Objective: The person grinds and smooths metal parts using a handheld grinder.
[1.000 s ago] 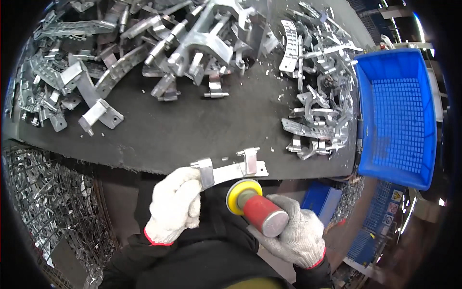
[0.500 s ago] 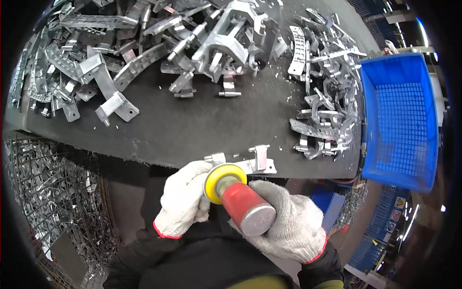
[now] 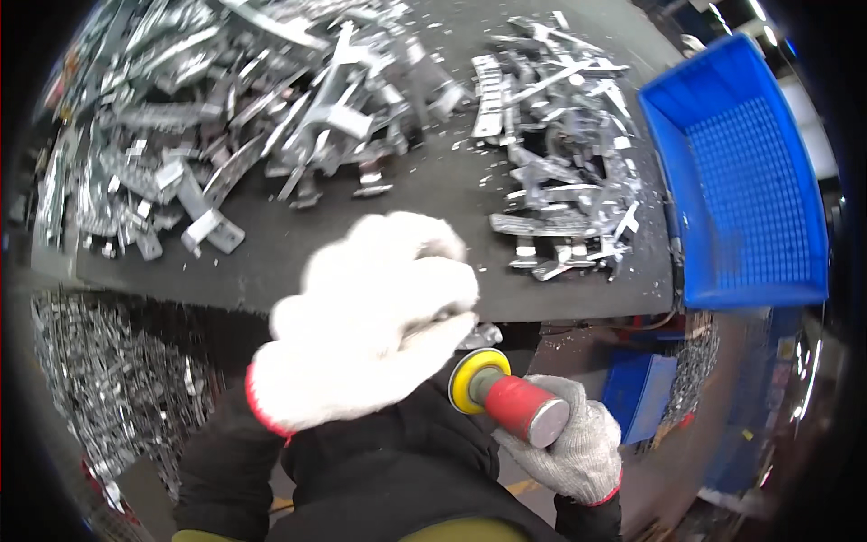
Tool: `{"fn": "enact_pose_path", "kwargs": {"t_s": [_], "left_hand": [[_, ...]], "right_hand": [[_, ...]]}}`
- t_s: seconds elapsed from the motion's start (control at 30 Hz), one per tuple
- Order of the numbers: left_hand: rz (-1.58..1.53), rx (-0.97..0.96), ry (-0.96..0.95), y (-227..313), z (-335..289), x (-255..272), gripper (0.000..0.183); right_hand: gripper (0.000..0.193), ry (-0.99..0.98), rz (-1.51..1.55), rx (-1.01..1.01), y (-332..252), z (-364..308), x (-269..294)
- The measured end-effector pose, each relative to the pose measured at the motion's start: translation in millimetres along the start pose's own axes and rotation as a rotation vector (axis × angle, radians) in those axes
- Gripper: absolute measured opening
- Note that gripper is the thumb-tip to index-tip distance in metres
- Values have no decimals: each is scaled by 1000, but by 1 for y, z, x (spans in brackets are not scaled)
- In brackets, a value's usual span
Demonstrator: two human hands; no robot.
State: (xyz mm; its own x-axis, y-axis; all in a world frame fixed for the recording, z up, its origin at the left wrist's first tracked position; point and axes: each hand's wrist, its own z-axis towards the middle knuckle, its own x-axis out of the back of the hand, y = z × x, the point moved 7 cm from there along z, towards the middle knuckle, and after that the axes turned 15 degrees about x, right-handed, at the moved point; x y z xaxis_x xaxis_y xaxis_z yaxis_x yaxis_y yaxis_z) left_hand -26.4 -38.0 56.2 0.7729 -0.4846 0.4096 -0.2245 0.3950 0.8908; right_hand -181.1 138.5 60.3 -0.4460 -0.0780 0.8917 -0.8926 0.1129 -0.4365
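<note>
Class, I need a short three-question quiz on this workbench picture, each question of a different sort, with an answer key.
1. True or false: the right hand in a white knit glove grips a red cylindrical hand sander with a yellow round pad.
2. Multiple choice: the blue plastic mesh crate stands at the bench's (A) left end, (B) right end, (C) middle.
3. Fill in: the left hand in a white knit glove is closed around a small silver ______ part, mostly hidden by the glove.

Key: 1 true. 2 B. 3 metal. Heaps of loose silver metal brackets cover the dark bench top behind the hands.
</note>
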Motion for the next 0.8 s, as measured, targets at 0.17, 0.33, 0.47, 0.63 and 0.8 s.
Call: {"fn": "enact_pose_path", "kwargs": {"t_s": [0.17,0.33,0.47,0.63,0.8], "left_hand": [[-46,341,-284,-11,5,-54,17],[-54,345,-307,-6,10,-61,17],[-43,247,-260,-1,7,-58,16],[-124,275,-251,-10,0,-51,16],[-80,213,-285,1,4,-60,17]], "right_hand": [[64,47,4,86,16,5,10],[58,-10,27,184,21,22,12],[56,-80,15,147,20,35,12],[62,-107,-103,127,18,19,13],[71,42,6,68,19,-25,59]]}}
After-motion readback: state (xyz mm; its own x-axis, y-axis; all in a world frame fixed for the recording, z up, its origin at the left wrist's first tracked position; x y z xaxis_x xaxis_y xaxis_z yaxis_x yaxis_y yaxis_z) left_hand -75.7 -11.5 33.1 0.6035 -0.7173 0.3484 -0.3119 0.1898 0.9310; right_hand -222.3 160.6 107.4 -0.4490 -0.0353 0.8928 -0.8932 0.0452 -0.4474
